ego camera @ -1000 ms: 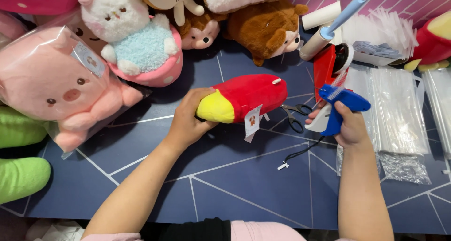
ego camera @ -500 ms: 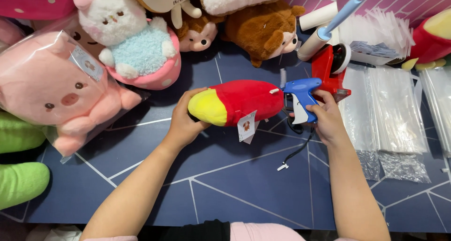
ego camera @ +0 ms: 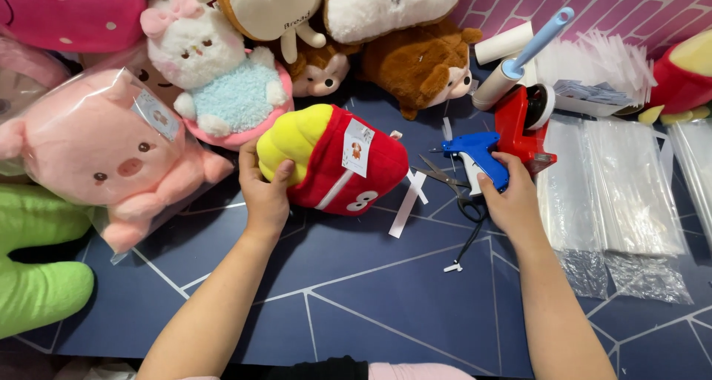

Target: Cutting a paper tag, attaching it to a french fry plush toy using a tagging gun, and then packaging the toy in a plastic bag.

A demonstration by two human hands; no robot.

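Mat: a dark blue mat [ego camera: 356, 306] with pale lines fills the lower frame, and everything lies on it.
Pig: a pink plush pig [ego camera: 111, 157] in a clear bag lies at the left, beside a green plush [ego camera: 37, 276] at the lower left edge.
Bunny: a white and pale blue plush [ego camera: 215, 83] sits at the upper left of centre, just above the left hand.
Bear: a brown plush [ego camera: 423, 65] lies at upper centre.
Bags: stacks of clear bags [ego camera: 623, 195] lie at the right.
Fries plush: the red and yellow plush [ego camera: 334, 161] lies at centre, a paper tag on its red side.
Left hand: the left hand [ego camera: 265, 195] has its fingers curled tight on the yellow end of the fries plush.
Right hand: the right hand [ego camera: 512, 202], right of centre, wraps its fingers around the grip of the tag gun.
Tag gun: the blue tag gun [ego camera: 475, 154] points left, near the fries plush but apart from it.
Scissors: scissors [ego camera: 445, 180] lie under the tag gun.
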